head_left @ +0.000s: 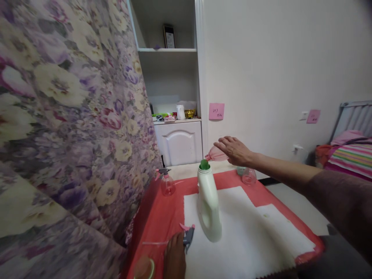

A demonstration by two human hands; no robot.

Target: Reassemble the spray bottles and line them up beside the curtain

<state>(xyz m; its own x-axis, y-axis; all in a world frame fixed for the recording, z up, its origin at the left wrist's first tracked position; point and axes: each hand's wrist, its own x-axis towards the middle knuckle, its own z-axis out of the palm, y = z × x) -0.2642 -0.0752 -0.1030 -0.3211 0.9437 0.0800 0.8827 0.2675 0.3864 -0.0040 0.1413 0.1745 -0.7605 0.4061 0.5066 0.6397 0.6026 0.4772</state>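
Observation:
My right hand (234, 150) is wrapped round a clear pink bottle (217, 154), tipped on its side with its neck at the mouth of a pale green jug (209, 205). A green spout (204, 164) shows in the jug's opening. The jug stands upright on white paper. At the lower left, my left hand (175, 255) is closed on a grey and pink spray head (188, 236), whose thin tube points left. Its fingertips are partly hidden.
A pink spray bottle (167, 186) stands at the table's back left. Another clear bottle (249, 176) is at the back right. Near the front left edge sits a round container (144, 268). A floral curtain (72, 135) hangs close on the left.

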